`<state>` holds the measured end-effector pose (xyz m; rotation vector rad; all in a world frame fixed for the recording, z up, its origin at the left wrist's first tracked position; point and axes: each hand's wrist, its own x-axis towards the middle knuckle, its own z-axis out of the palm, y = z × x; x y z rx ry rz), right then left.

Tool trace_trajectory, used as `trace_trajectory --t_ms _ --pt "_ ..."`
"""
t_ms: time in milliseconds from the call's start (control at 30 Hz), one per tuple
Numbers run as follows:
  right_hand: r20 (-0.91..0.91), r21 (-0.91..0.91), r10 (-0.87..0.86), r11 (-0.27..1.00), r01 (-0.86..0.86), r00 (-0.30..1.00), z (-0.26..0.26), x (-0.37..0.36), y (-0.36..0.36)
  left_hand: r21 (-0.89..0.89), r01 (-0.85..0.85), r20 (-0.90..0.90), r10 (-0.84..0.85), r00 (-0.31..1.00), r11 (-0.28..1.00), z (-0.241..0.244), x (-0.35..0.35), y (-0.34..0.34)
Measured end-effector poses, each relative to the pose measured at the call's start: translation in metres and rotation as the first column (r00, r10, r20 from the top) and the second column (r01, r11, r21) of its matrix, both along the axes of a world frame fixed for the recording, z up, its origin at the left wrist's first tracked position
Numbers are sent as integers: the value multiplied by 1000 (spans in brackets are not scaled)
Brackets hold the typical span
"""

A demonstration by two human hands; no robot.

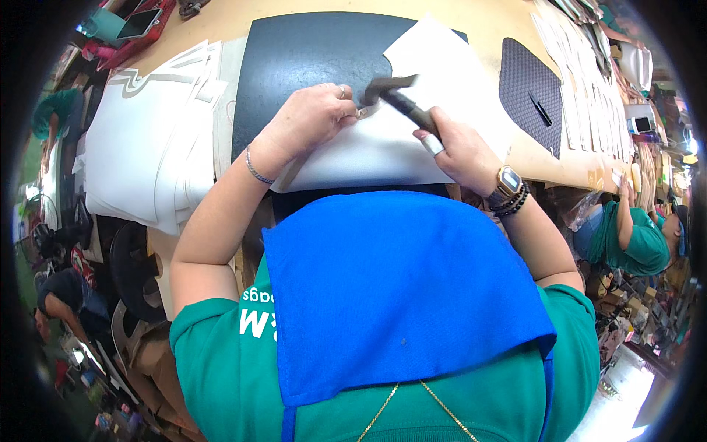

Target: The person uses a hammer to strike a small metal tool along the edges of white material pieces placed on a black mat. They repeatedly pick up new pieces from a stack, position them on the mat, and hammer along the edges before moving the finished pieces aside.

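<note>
A hammer (406,105) with a dark head is in my right hand (461,146), its head raised beside my left fingers and blurred. My left hand (320,113) pinches the edge of a white sheet (442,72), perhaps of leather or synthetic material, folded or lifted along a strip by the fingertips. The sheet lies over a black work mat (309,55) and hangs towards me at the front edge. A bright silvery part of it spreads below both hands. Whether my left fingers hold anything besides the edge is hidden.
Stacked white cut pieces (143,143) lie left of the mat. On the right are a dark quilted panel (525,72) with a black pen-like tool (540,109) on it, and rows of pale strips (585,105). A red basket (132,50) stands back left. Other people work at both sides.
</note>
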<state>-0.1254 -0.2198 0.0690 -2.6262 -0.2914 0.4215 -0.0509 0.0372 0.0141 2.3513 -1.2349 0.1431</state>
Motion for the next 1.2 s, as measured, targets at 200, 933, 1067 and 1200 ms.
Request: trace_trajectory --t_ms 200,933,1067,1200 --pt "-10 -50 -14 999 13 1000 2 0 4 34 64 169 -69 983 997 -4 1 2" --pt "-67 -70 61 995 -66 996 2 3 5 -92 95 -8 -96 995 991 -14 12 22" --pt "-92 -25 50 998 -53 995 14 8 6 -102 68 -131 -82 988 992 -13 12 31" --pt "27 74 94 993 -96 995 1 4 9 -38 36 -22 -37 999 999 -11 4 30"
